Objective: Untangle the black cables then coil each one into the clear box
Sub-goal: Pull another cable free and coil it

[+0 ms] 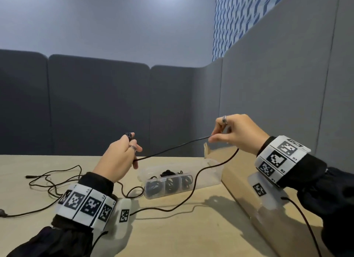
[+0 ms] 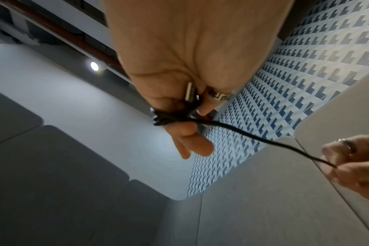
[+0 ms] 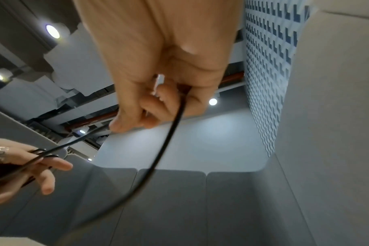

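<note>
while black cable (image 1: 172, 148) spans between, left grip (image 1: 118, 157) holds wound end, right grip (image 1: 235, 134) pinches it.

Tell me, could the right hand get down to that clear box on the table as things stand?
Probably yes. The clear box sits open-topped on the table, below and between the hands, with nothing above it but the black cable. But the right hand is pinching that cable, whose other end is wound round the left hand.

black cable (image 1: 172, 148), grey partitions (image 1: 95, 103) (blue-patterned wall (image 1: 229, 17))
</note>
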Demonstrator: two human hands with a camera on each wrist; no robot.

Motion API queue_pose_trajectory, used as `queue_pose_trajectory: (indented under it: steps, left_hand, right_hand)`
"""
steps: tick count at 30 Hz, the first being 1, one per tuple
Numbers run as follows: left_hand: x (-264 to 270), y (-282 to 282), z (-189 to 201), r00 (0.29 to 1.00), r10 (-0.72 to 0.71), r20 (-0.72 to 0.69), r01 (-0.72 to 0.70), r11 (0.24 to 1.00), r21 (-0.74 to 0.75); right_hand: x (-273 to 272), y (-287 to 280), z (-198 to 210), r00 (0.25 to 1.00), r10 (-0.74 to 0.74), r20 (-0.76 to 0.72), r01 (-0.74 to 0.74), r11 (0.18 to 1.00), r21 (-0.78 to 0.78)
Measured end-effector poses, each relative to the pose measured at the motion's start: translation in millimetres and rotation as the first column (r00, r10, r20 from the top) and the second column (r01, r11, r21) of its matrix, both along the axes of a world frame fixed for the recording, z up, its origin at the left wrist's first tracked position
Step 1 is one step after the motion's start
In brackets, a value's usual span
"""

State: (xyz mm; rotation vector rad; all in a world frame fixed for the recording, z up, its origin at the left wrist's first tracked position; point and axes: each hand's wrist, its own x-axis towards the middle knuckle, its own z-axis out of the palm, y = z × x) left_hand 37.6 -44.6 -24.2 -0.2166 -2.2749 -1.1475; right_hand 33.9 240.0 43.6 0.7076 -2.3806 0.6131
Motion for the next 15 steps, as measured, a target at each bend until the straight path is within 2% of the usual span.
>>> queue_pose_trajectory:
  steps: [3, 5, 7, 10, 11, 13, 14, 15]
  left_hand:
    - [0, -1, 2, 0.980, -0.200, 0.015, 0.193, 0.960, 0.202]
    - [4, 3, 3, 0.912, -0.406, 0.063, 0.366, 0.871, 0.328]
    - [11, 10, 4, 0.772, -0.623, 0.125, 0.536, 0.744, 0.399]
    - [21, 18, 4, 0.497, -0.846, 0.193, 0.750, 0.530, 0.394]
    - [22, 20, 2, 0.416, -0.892, 0.175, 0.798, 0.451, 0.400]
    - [20, 20, 1, 0.304, -0.950, 0.071, 0.838, 0.302, 0.455]
    - [18, 17, 3, 0.236, -0.972, -0.016, 0.844, 0.197, 0.498]
    - [17, 14, 7, 0.156, -0.979, -0.132, 0.834, 0.058, 0.549]
  right_hand:
    - [-6, -4, 0, 0.996, 0.010, -0.094, -0.015, 0.998, -0.056]
    - [-13, -5, 4, 0.993, -0.021, -0.119, 0.015, 0.998, -0.056]
    - [-17, -9, 9, 0.997, 0.009, -0.072, -0.017, 0.994, -0.111]
    - [-23, -26, 9, 0.981, 0.158, 0.115, -0.120, 0.951, -0.285]
    - [-25, -33, 5, 0.949, 0.223, 0.222, -0.137, 0.928, -0.346]
    - [-30, -44, -9, 0.833, 0.333, 0.442, -0.152, 0.906, -0.395]
    - [-30, -46, -17, 0.763, 0.368, 0.532, -0.172, 0.908, -0.382]
    - [-29, -49, -26, 0.693, 0.394, 0.604, -0.208, 0.911, -0.355]
